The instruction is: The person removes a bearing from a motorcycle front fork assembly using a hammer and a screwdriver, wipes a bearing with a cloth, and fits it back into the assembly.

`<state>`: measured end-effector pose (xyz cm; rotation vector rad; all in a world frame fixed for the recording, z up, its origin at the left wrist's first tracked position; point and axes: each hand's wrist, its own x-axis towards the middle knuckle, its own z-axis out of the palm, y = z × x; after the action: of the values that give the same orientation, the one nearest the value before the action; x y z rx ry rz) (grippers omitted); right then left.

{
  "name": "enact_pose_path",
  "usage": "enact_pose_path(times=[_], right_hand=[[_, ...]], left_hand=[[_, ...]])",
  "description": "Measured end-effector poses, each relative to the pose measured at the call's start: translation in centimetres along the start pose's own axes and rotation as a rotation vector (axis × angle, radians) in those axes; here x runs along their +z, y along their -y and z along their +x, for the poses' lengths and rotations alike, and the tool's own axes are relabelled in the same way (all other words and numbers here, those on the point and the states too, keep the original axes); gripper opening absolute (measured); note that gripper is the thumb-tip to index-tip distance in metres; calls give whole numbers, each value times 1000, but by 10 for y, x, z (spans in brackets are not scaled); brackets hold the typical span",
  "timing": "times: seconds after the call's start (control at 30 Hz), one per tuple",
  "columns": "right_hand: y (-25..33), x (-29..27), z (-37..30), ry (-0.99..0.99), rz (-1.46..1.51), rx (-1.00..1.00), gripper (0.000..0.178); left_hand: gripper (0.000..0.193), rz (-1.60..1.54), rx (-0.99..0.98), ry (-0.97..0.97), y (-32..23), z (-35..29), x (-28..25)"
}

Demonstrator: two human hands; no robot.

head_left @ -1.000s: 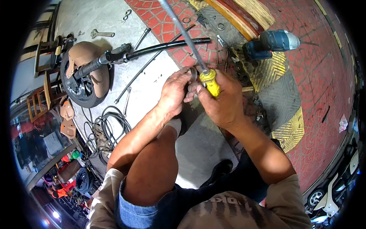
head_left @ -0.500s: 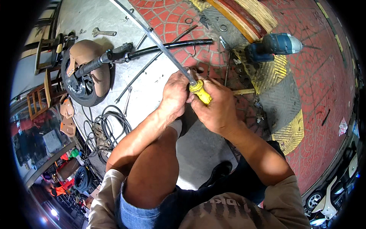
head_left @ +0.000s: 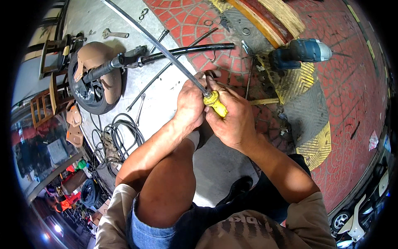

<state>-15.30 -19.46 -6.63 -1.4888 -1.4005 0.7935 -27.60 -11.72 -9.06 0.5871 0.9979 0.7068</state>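
Note:
A screwdriver with a yellow handle (head_left: 216,105) and a long steel shaft slants up to the far left, its handle lying between the thumb and fingers of my right hand (head_left: 234,118). My left hand (head_left: 191,103) is closed right beside the handle's collar, under the shaft, with its fingers curled and partly hidden. Just beyond both sets of fingertips a small dark curved piece (head_left: 213,74) shows; most of it is covered, and I cannot tell which hand grips it. Both hands are close together above my shoe.
At left lies a wheel with a tan fender (head_left: 97,62) and a black tube (head_left: 188,50). Coiled black cable (head_left: 120,133), a combination wrench (head_left: 140,110) and an adjustable wrench (head_left: 115,34) are on the floor. A blue cordless drill (head_left: 304,52) rests at right, near wooden boards (head_left: 271,20).
The screwdriver's handle has shifted slightly left, and its shaft leans further left at the far end. The dark curved piece by my fingertips shows more. Both hands stay together.

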Motion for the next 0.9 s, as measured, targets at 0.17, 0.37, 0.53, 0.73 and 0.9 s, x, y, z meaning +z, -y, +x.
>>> enact_pose_path(times=[0.17,0.37,0.53,0.73,0.9], right_hand=[[0,5,-1,12,-7,-12,68],[5,-13,2,-1,-89,-12,52],[-23,-40,10,-8,-104,158,26],[-86,-38,9,96,-367,69,26],[-93,-11,15,350,-468,70,34]], left_hand=[[37,-8,26,159,-5,3,-11],[42,-148,34,322,-12,7,-19],[42,-242,54,284,-27,1,-25],[40,-145,149,255,-42,-9,-29],[40,39,289,132,-55,-19,-38]])
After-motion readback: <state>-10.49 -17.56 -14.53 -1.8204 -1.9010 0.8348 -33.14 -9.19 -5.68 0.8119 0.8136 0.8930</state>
